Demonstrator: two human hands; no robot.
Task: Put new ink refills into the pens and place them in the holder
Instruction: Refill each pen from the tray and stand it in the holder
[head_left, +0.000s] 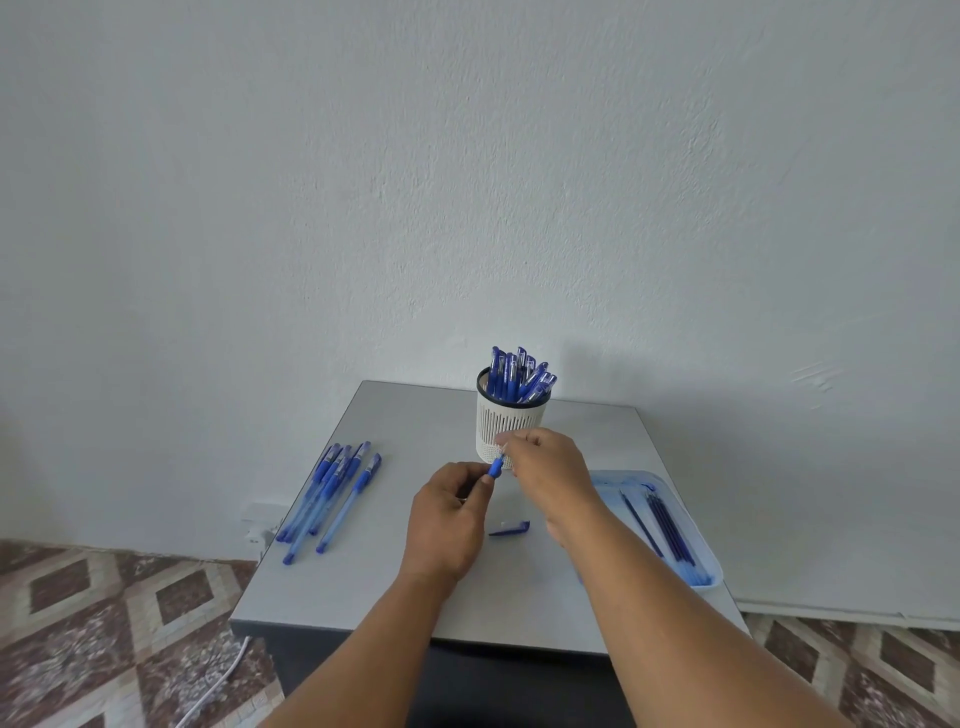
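Above the grey square table (395, 587), the left hand (449, 512) pinches a blue plastic pen (496, 466) by its grip while the right hand (550, 475) pinches its tip end, just before the white slotted pen holder (506, 423).

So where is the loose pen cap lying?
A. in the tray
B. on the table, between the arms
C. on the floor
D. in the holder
B: the cap lies on the bare table between the forearms, left of the tray and nearer the camera than the holder.
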